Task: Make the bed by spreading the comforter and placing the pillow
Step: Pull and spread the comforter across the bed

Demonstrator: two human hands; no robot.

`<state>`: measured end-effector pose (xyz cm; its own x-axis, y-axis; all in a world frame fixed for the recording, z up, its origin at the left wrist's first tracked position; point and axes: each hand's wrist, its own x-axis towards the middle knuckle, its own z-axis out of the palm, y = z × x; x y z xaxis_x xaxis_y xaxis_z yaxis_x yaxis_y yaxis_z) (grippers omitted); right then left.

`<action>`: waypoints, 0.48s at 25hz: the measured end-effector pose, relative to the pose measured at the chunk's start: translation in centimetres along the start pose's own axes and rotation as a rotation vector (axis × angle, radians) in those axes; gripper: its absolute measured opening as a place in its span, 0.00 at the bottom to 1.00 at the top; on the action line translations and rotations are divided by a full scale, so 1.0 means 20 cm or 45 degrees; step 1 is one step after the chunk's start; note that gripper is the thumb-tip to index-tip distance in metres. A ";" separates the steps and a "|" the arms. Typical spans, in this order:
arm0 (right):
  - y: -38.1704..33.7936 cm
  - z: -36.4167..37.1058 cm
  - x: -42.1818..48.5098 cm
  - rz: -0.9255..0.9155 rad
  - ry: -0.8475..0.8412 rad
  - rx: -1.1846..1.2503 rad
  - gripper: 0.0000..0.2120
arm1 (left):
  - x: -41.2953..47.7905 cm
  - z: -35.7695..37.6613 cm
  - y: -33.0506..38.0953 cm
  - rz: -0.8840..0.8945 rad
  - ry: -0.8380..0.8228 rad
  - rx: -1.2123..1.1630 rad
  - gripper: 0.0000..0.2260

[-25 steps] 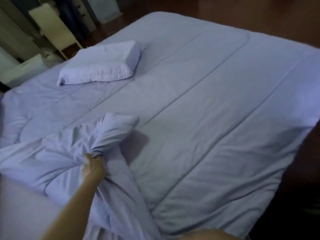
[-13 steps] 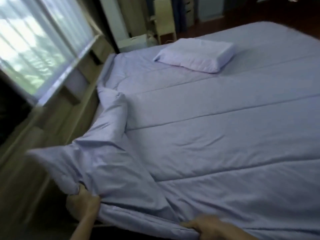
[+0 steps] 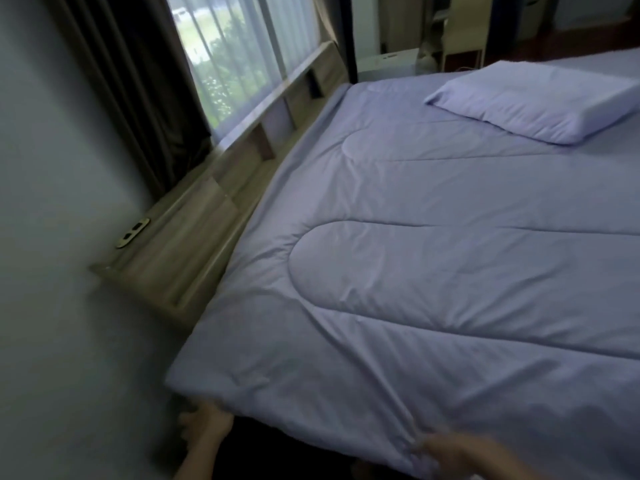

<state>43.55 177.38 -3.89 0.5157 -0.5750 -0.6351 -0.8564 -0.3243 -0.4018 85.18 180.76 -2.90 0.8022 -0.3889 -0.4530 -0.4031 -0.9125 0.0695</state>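
you are now looking at a comforter [image 3: 433, 271] that is lying almost flat, where half a second ago its near corner by the headboard shelf [image 3: 214, 216] was still folded back on itself in a thick bunch. that fold is gone: the corner is now reaching the near end of the headboard shelf, and the quilted channels are running smooth from there toward the pillow [image 3: 533, 102]. your left hand [image 3: 204, 424] is sitting just under that corner, below the end of the headboard shelf; it is blurred and partly tucked beneath the cloth, so you cannot tell whether it is pinching the edge or only resting there. your right hand [image 3: 460, 452] is further along the near edge, away from the headboard shelf, and it is closed on a gathered pinch of comforter, with a tight crease running from its fingers up across the cloth. the pillow is lying on top of the comforter at the far end of the headboard shelf, a little apart from it. this is suggesting the spreading step is nearly done: what is remaining looks like easing out that one crease and letting the edge drop. whether the pillow is needing any shift is hard to judge from here.
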 end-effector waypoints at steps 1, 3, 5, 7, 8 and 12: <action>-0.01 -0.02 0.00 0.022 -0.030 0.015 0.23 | 0.05 0.02 -0.03 0.037 -0.044 -0.009 0.28; -0.01 -0.05 0.08 0.012 -0.041 0.042 0.23 | 0.08 0.02 -0.03 0.124 -0.135 0.104 0.26; -0.01 -0.11 0.16 -0.022 0.020 0.061 0.21 | 0.07 -0.04 0.06 0.304 -0.235 0.037 0.20; -0.04 -0.23 0.22 -0.011 0.158 0.128 0.21 | 0.09 -0.11 0.21 0.477 -0.271 -0.098 0.17; -0.05 -0.29 0.27 -0.013 0.219 0.126 0.21 | 0.13 -0.14 0.29 0.526 -0.273 -0.150 0.17; -0.11 -0.55 0.52 0.053 0.333 0.163 0.22 | 0.32 -0.23 0.59 0.618 -0.213 -0.160 0.20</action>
<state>50.49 163.81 -2.33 0.4423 -0.7652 -0.4679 -0.8578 -0.2086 -0.4697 87.56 166.86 -0.82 0.4507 -0.7544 -0.4773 -0.6467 -0.6445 0.4080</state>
